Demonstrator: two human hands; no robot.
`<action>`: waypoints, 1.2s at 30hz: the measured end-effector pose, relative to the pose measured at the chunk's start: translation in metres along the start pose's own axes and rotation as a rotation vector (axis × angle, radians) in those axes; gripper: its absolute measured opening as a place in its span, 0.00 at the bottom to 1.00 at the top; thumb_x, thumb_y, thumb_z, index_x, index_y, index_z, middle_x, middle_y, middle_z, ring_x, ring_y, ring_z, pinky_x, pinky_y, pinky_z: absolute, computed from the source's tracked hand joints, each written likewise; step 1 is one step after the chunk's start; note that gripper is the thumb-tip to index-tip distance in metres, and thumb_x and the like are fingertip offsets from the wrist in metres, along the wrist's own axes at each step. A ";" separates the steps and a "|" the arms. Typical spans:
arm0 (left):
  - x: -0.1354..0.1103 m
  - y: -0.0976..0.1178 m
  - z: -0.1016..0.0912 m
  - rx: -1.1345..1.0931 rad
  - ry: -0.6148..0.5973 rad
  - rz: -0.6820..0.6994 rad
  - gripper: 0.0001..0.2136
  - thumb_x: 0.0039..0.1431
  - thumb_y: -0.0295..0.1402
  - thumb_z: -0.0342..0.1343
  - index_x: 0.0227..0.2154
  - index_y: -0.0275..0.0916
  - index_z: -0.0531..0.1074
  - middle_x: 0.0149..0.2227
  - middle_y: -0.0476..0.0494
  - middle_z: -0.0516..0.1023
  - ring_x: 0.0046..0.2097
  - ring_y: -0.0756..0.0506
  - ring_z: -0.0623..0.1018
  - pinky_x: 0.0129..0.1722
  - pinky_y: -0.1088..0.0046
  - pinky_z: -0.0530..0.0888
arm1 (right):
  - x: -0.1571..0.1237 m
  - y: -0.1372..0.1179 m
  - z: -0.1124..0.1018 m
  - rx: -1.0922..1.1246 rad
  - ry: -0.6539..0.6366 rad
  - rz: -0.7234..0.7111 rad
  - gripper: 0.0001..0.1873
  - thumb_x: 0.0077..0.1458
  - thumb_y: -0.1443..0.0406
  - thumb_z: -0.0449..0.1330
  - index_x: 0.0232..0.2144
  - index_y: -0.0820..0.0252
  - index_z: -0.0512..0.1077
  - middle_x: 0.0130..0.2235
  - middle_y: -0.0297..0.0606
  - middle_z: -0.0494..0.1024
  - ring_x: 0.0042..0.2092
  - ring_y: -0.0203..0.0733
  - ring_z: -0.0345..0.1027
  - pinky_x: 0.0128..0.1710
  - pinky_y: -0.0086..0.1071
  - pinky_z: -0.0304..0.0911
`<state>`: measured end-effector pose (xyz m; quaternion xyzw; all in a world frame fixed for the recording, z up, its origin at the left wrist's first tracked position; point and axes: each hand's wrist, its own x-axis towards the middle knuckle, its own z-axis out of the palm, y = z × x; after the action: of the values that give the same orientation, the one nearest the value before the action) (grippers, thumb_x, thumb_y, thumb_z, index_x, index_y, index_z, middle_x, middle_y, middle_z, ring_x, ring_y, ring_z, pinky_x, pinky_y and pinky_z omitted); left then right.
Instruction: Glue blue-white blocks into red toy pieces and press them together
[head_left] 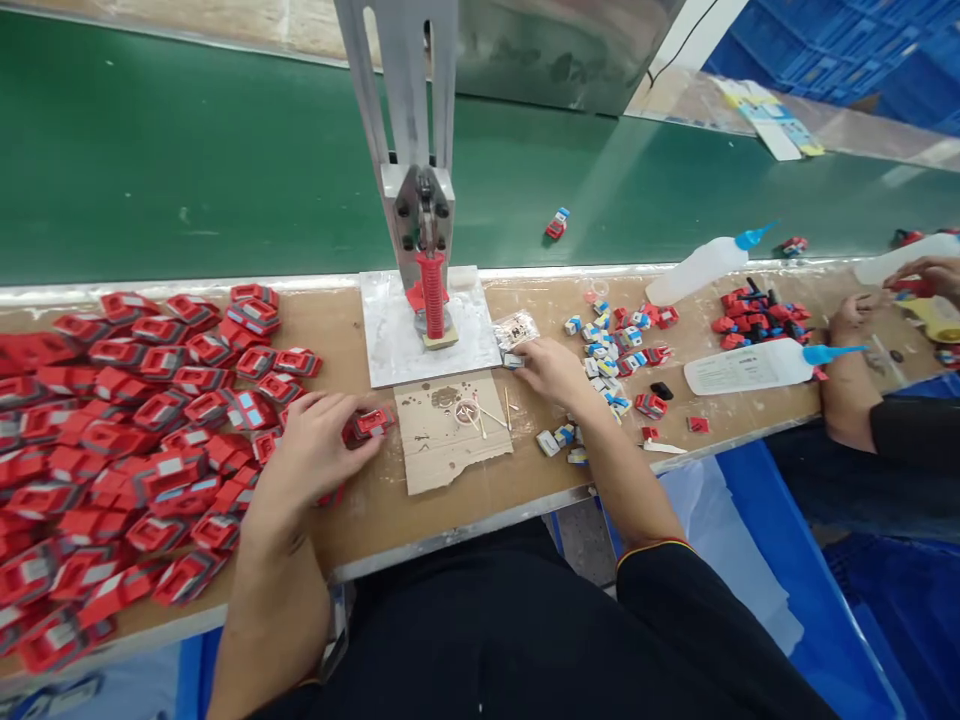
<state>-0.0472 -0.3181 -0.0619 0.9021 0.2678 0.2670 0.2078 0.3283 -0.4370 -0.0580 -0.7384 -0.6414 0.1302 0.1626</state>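
My left hand [319, 445] is closed around a red and grey toy car body [372, 422], just left of a torn piece of cardboard [427, 465]. With thumb and fingers pinched, my right hand [553, 372] holds a small white and blue toy part [513, 360] at the right edge of a white plate. Several cotton swabs [492, 412] and a small round dish [466, 411] lie on the cardboard. A little plastic bag [516, 328] of tiny pieces sits just beyond my right fingertips. White and blue parts [602, 358] are scattered right of that hand.
A hand press with a red handle [431, 295] stands on the white plate [386, 350]. Many red car bodies [142, 430] cover the left bench. Two squeeze bottles [750, 367] lie at right, near a co-worker's arm [851, 375]. A green belt [225, 180] runs behind.
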 end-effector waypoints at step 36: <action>-0.007 0.117 0.027 -0.440 0.408 -0.237 0.17 0.65 0.35 0.70 0.56 0.44 0.82 0.54 0.37 0.87 0.55 0.39 0.87 0.58 0.61 0.86 | -0.046 -0.149 0.013 0.180 0.497 -0.771 0.41 0.69 0.75 0.60 0.79 0.58 0.54 0.48 0.49 0.89 0.44 0.51 0.83 0.45 0.44 0.82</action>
<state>0.0071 -0.4189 -0.0245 0.7259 0.3429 0.4678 0.3697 0.1812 -0.4631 -0.0101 -0.4381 -0.7968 -0.0655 0.4110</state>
